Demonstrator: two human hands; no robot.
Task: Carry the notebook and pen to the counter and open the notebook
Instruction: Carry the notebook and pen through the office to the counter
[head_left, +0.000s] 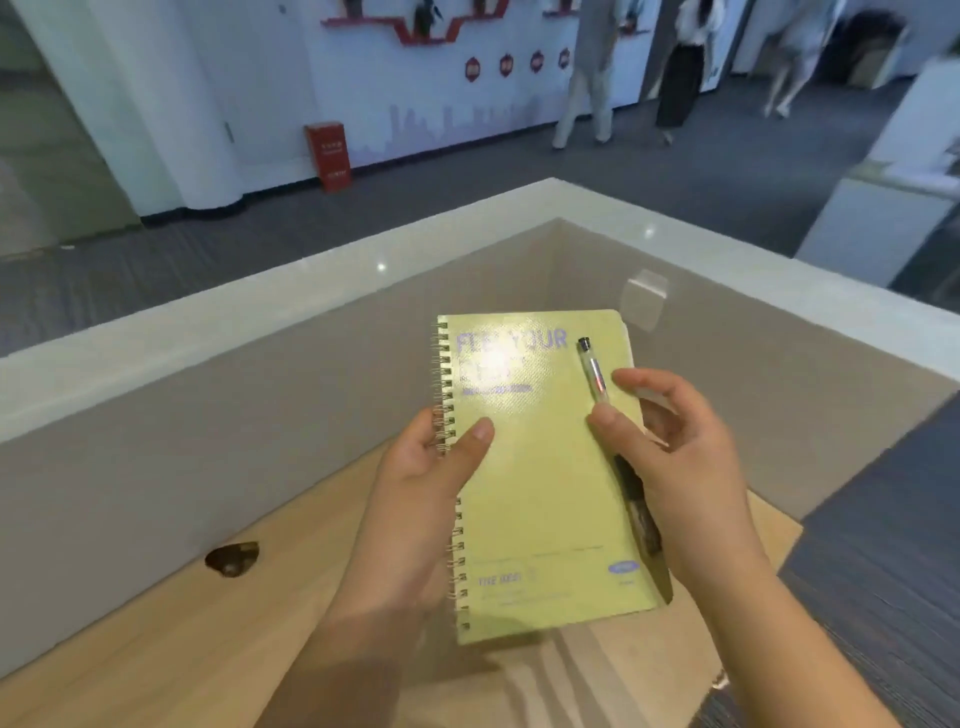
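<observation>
A closed yellow-green spiral notebook (540, 467) with purple lettering is held in the air over the wooden counter (182, 623). My left hand (421, 499) grips its spiral edge, thumb on the cover. A clear pen (595, 376) with a black grip lies along the notebook's right edge. My right hand (680, 457) holds that edge and the pen, thumb pressing the pen to the cover, fingers curled behind.
A raised white ledge (311, 291) with grey inner walls wraps the wooden counter at a corner. A dark cable hole (232, 558) is in the wood at left. Beyond lie grey carpet, a red box (328, 156) by the wall, and several people walking at the back right.
</observation>
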